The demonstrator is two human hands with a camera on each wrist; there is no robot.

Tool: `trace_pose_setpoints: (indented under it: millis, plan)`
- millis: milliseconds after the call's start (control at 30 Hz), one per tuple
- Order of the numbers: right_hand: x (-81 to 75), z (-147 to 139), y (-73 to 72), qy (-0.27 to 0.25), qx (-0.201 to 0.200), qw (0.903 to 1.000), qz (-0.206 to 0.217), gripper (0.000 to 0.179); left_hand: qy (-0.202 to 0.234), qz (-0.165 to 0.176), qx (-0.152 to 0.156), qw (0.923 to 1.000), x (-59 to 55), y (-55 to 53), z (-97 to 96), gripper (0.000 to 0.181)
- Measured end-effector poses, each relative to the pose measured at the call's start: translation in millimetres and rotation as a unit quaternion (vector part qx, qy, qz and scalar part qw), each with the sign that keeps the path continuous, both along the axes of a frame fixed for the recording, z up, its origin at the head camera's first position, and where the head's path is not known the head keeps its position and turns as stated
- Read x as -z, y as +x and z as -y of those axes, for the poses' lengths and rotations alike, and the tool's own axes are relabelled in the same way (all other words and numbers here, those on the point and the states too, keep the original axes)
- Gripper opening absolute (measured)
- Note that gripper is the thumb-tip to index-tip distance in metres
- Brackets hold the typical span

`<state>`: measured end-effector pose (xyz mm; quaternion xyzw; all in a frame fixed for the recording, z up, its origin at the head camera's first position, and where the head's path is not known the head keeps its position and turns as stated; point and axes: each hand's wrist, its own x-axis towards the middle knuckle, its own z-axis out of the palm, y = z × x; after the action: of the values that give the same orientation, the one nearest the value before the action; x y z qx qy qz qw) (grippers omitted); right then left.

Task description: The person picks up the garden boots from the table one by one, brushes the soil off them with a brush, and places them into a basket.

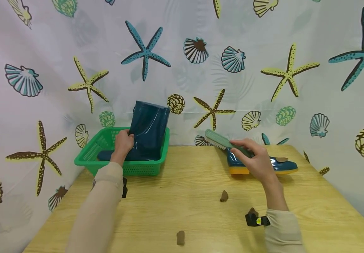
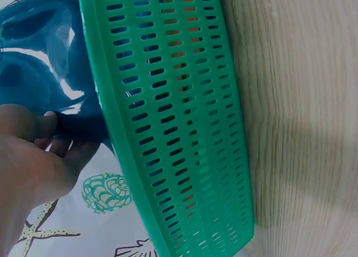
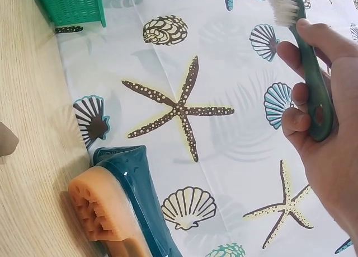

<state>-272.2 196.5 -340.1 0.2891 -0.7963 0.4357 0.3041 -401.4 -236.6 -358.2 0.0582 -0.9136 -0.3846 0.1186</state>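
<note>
In the head view my left hand (image 1: 124,143) grips a glossy dark blue rain boot (image 1: 148,130) at the back of its ankle. The boot stands leaning slightly in a green plastic basket (image 1: 144,170), its toe to the left and its shaft above the rim. In the left wrist view, the thumb and fingers pinch the boot (image 2: 47,61) beside the basket wall (image 2: 168,117). My right hand (image 1: 257,160) holds a green scrub brush (image 1: 218,138) by its handle, white bristles down. Below it lies a low blue shoe (image 1: 284,165) with an orange sole, partly hidden by the hand.
A brown clump (image 1: 282,159) sits on the shoe's toe. More brown clumps lie on the wooden table (image 1: 182,196), one near the middle (image 1: 224,196) and another at the front (image 1: 180,238). Behind hangs a white curtain (image 1: 175,80) printed with starfish and shells.
</note>
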Motion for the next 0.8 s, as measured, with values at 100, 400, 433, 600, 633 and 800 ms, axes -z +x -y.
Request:
trace_pose_setpoints:
  millis: [100, 400, 433, 600, 633, 800]
  plan:
    - [8.8, -3, -9.3, -0.002, 0.000, 1.0000, 0.000, 0.029, -0.005, 0.007, -0.014, 0.9999, 4.1, 2.5, 1.0, 0.047]
    - [21.7, -6, -20.8, 0.002, 0.006, 1.0000, 0.006, 0.031, -0.007, 0.044, -0.033, 0.9984, 14.0, 6.5, 8.8, 0.079]
    - [22.1, -6, -20.9, 0.002, 0.005, 1.0000, 0.008, 0.031, -0.013, 0.037, -0.043, 0.9983, 14.6, 5.9, 8.6, 0.081]
    - [22.2, -6, -20.3, 0.005, -0.001, 1.0000, 0.009, 0.030, -0.036, 0.016, -0.077, 0.9962, 19.4, 5.2, 1.5, 0.082]
    - [21.8, -6, -20.3, 0.006, -0.001, 1.0000, 0.008, 0.030, -0.042, 0.023, -0.069, 0.9964, 20.5, 5.4, -1.1, 0.085]
    - [20.8, -6, -20.9, 0.009, -0.009, 0.9999, 0.004, 0.032, -0.099, 0.066, -0.002, 0.9929, 26.3, 7.8, -15.4, 0.095]
